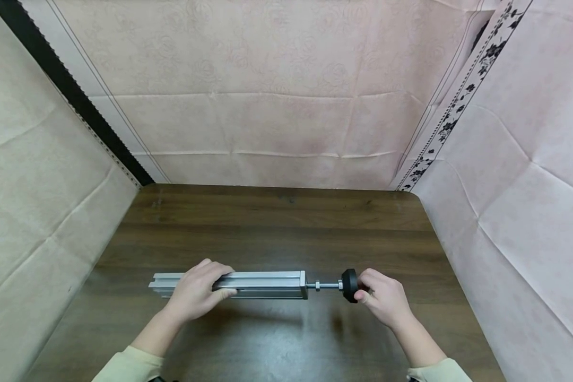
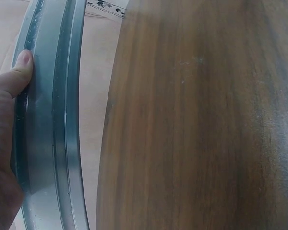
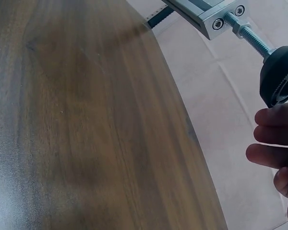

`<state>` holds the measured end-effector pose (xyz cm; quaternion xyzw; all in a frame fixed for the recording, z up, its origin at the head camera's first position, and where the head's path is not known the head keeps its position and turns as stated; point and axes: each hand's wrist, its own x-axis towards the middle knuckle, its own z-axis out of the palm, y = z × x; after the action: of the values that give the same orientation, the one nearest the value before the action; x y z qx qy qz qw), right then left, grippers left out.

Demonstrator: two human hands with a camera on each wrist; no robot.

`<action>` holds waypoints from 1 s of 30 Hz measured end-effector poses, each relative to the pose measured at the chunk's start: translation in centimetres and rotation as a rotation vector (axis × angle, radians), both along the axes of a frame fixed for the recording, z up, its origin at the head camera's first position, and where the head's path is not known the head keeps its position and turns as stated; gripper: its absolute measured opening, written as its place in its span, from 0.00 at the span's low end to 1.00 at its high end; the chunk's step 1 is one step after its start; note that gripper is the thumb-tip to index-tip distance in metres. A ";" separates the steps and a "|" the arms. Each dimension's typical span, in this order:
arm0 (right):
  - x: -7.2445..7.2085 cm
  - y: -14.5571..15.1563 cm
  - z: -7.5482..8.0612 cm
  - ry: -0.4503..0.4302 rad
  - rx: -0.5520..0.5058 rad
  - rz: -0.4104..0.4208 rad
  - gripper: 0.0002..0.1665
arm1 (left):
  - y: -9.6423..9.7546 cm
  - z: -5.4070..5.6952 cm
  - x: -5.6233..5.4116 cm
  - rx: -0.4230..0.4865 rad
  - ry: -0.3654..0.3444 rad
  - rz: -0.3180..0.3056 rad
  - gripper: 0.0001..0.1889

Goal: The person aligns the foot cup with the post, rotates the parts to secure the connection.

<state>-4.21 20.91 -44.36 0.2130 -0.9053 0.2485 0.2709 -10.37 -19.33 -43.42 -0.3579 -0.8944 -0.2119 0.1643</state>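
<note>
A silver aluminium profile [image 1: 269,285] is held level over the table, its shadow falling on the wood below. My left hand [image 1: 201,291] grips it left of the middle, thumb on the near side and fingers over the top; the left wrist view shows the thumb pressed along a groove of the profile [image 2: 43,120]. From the plate at its right end sticks out a threaded rod [image 1: 328,285] with nuts, ending in a black levelling foot [image 1: 349,285]. My right hand [image 1: 387,298] pinches that foot from the right. In the right wrist view, fingertips sit at the rim of the foot [image 3: 278,72].
Under both hands lies a brown wood-grain table [image 1: 286,233] with rounded far corners. Pale cloth hangs on the left [image 1: 43,185], behind [image 1: 277,106] and on the right [image 1: 520,175], meeting the table's edges. The right cloth has a black floral border.
</note>
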 end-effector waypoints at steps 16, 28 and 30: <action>0.3 1.3 0.3 -0.118 -0.058 0.156 0.52 | -0.1 0.1 0.1 0.014 0.020 0.032 0.20; 0.2 1.3 0.3 -0.044 -0.038 0.212 0.46 | 0.3 0.5 0.2 0.007 -0.003 0.025 0.20; 0.2 1.3 0.2 -0.073 -0.048 0.206 0.49 | 0.3 0.5 0.3 0.010 0.004 0.021 0.19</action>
<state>-3.98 22.20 -44.14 0.2890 -0.8818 0.3042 0.2156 -10.11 -19.02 -42.87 -0.3483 -0.8967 -0.2137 0.1702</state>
